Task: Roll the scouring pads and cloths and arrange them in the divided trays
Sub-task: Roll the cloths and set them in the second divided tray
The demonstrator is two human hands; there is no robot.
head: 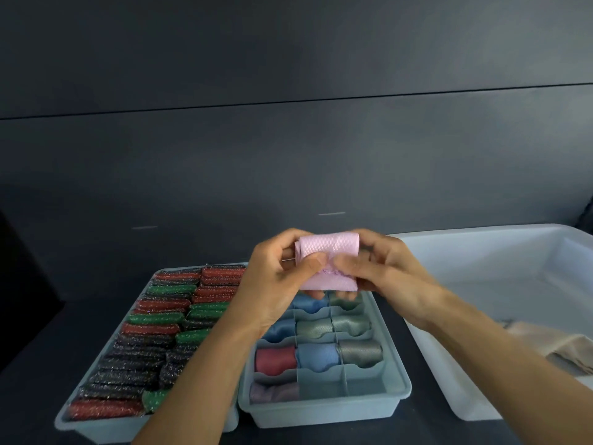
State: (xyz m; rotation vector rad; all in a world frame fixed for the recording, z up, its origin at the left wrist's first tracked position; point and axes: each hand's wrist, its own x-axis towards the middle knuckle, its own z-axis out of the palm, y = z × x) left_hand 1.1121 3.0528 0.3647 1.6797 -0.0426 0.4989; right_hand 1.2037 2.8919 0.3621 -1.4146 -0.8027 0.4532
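A pink textured cloth, partly rolled, hangs in the air above the divided tray. My left hand grips its left end and my right hand grips its right end, with both thumbs pressed on the front. The divided tray holds rolled cloths in blue, green, grey, red and purple, such as a red roll; its two front right compartments hold nothing. A second tray to the left is packed with rolled scouring pads in red, green and black.
A large white bin stands at the right, with a beige cloth lying in it. The trays sit on a dark counter against a dark wall.
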